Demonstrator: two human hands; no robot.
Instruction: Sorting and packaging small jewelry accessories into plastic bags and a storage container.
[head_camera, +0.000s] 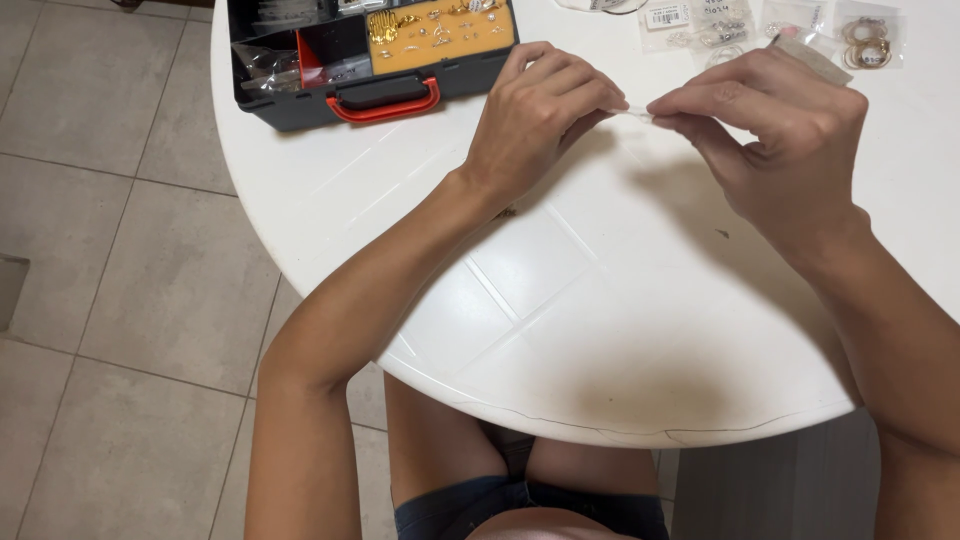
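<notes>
Table: a round white plastic table with faint square lines pressed into its top. A thin crack runs near the front edge.
Floor: big pale grey tiles with dark lines between them.
Person: sits at the table, bare knees under it, dark shorts at the bottom of the view.
Little clear piece: a small see-through strip, maybe a tiny plastic bag or a bit of tape; it is too small and pale to tell. It is held just above the table top, between the two hands.
Left hand: the left hand pinches one end of the strip with thumb and first finger. The other fingers are curled in.
Right hand: the right hand pinches the other end with thumb and first finger. The rest of the fingers are bent and close together.
Box: a dark grey organizer case with a red handle stands open at the far left. An orange tray inside holds small gold bits.
Bags: little clear bags with rings and small shiny parts lie at the far right of the table.
</notes>
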